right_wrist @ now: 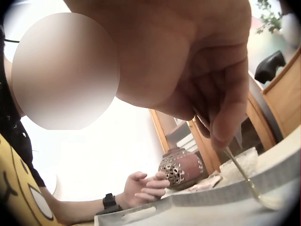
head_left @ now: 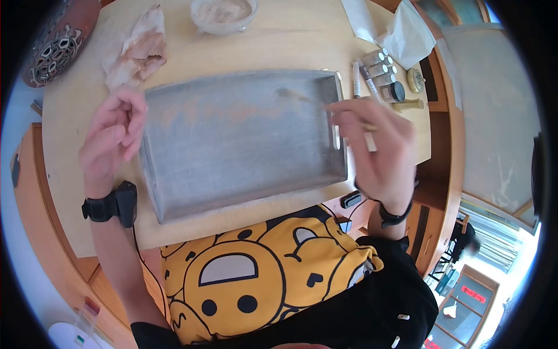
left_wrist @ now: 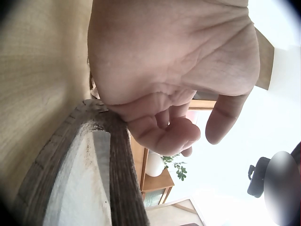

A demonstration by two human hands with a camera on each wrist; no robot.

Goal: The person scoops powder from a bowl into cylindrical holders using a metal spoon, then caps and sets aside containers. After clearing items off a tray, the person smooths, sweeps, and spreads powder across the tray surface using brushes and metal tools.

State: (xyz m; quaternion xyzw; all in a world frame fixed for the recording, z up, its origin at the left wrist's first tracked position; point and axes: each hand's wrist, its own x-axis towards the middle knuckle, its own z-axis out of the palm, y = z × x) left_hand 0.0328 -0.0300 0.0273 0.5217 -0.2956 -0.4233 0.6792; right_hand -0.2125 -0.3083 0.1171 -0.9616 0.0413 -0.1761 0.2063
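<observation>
We note a pale wooden tabletop (head_left: pixel 279 49) at frame centre, carrying a grey tray (head_left: pixel 232 145). Upper left: crumpled cloth (head_left: pixel 136 49), perforated pot (head_left: pixel 55 41). Right hand (head_left: pixel 378 151) pinches a brush (head_left: pixel 293 96); left hand (head_left: pixel 113 139) loosely curled, grasping nothing, beside the tray's edge.

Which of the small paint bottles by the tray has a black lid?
The round bottle nearest the right hand, at the near end of the row. It shows a dark black top, while the other bottles behind it have pale, silvery caps.

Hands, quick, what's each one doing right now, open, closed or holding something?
Left hand: open, fingers loosely curled, holding nothing, at the tray's left edge.
Right hand: pinching a brush, its tip on the tray.
</observation>
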